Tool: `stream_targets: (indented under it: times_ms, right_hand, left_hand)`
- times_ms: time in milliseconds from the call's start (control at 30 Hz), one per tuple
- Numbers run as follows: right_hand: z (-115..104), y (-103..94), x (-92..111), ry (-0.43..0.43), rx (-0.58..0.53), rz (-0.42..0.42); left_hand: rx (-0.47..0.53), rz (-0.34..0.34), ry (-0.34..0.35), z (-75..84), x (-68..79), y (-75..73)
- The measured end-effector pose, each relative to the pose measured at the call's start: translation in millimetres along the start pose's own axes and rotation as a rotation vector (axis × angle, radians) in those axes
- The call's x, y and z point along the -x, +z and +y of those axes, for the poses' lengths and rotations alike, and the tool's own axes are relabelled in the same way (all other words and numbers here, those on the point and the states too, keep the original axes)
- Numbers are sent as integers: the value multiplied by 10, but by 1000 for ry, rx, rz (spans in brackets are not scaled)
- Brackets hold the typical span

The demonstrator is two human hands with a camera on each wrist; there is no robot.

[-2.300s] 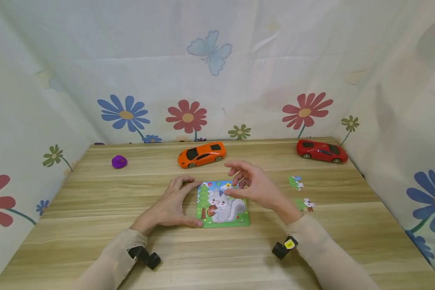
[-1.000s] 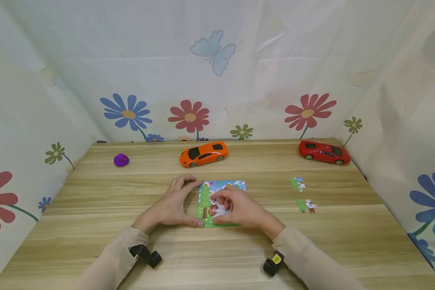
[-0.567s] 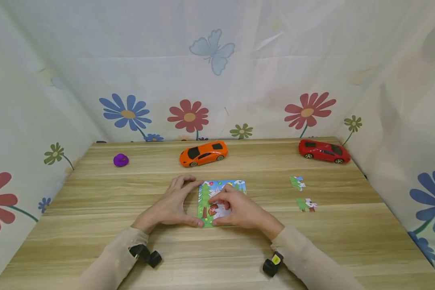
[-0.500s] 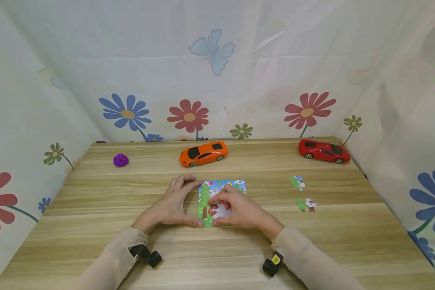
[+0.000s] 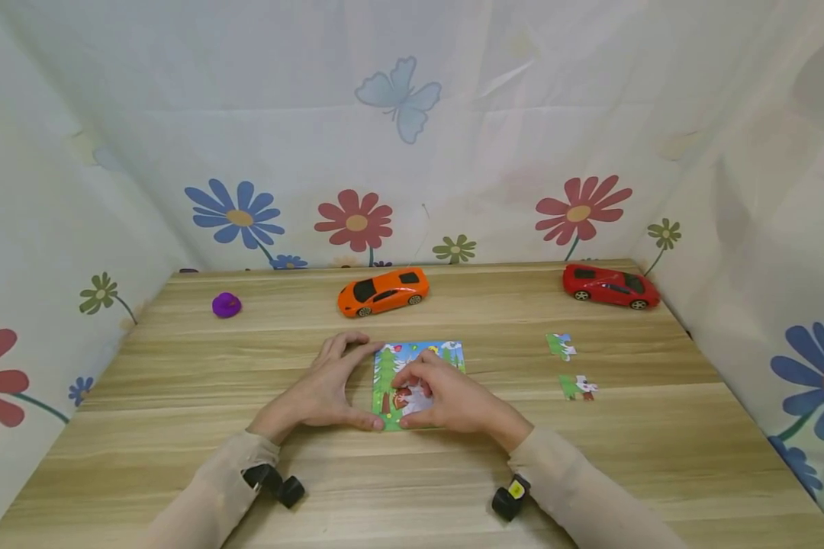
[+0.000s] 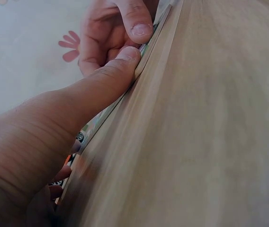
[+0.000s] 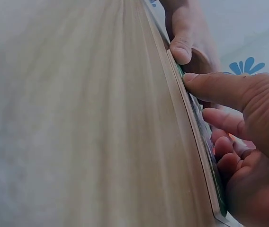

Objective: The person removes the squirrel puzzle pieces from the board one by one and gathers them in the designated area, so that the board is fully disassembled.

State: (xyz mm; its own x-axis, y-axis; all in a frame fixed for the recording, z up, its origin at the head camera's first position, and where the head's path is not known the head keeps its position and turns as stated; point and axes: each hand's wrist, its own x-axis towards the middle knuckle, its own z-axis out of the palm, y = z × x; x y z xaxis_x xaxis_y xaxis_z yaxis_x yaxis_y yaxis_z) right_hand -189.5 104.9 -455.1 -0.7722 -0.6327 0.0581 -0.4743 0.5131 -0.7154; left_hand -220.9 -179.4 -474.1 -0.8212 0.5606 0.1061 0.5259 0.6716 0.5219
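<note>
A small square jigsaw puzzle (image 5: pixel 384 369) with a squirrel picture lies mid-table; my right hand hides much of its right part. My left hand (image 5: pixel 321 387) spans its left edge, index finger at the far corner and thumb resting on the near one. Over the picture, my right hand (image 5: pixel 446 398) has bent fingers, thumb tip near the front edge and index fingertip beside the acorn. The right wrist view shows its thumb (image 7: pixel 215 88) on the puzzle's surface. Two loose puzzle pieces, one upper (image 5: pixel 560 346) and one lower (image 5: pixel 578 387), lie apart to the right.
An orange toy car (image 5: pixel 383 293) stands behind the puzzle. A red toy car (image 5: pixel 610 286) is at the back right, and a small purple object (image 5: pixel 226 305) sits at the back left. Flower-printed cloth walls enclose the wooden table (image 5: pixel 398 488) on three sides.
My right hand came down and left from above the puzzle's upper right onto its lower middle, then shifted only slightly. My left hand and the two loose pieces have stayed in place.
</note>
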Motion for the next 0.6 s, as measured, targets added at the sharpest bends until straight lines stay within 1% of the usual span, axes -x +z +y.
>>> stream_targets:
  times_ms: [233,400,600]
  right_hand:
    - [18,20,-15,-23,-13,7]
    - [6,25,-11,-13,-47,16]
    - [-3,26,-14,-8,-68,19]
  left_hand:
    - [3,0,-1,-13,2,9]
    - [5,-9,-7,-28,0,10]
    - [12,3,4,-20,2,15]
